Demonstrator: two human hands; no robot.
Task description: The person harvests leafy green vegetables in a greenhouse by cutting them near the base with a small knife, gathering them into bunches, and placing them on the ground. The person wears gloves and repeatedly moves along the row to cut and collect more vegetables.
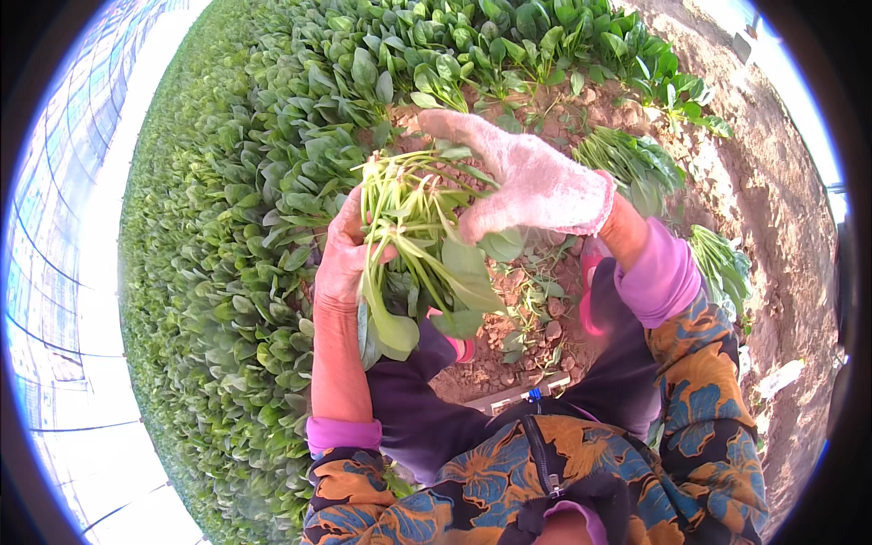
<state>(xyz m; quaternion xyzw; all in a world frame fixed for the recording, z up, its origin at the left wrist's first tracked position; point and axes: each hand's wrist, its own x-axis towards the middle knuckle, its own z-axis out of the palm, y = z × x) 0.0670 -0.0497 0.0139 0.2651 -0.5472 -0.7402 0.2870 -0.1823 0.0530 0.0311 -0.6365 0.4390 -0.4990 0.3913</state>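
Note:
My bare left hand [347, 248] is closed around a bunch of leafy greens [415, 218] that look like spinach. Its pale stems and root ends point up and away, and broad leaves droop toward my knees. On the right side of the bunch, my right hand [514, 177] wears a whitish-pink knit glove. Thumb and fingers are spread wide there, with the thumb beside the leaves; whether it touches them I cannot tell. Part of the left palm is hidden behind the stems.
Dense spinach plants [252, 204] fill the left and far side. Cut bunches lie on the soil to the right, one farther off [633, 167] and one nearer [722, 269]. Loose leaves litter the soil [531, 320] between my feet. A clear plastic item [780, 379] lies at right.

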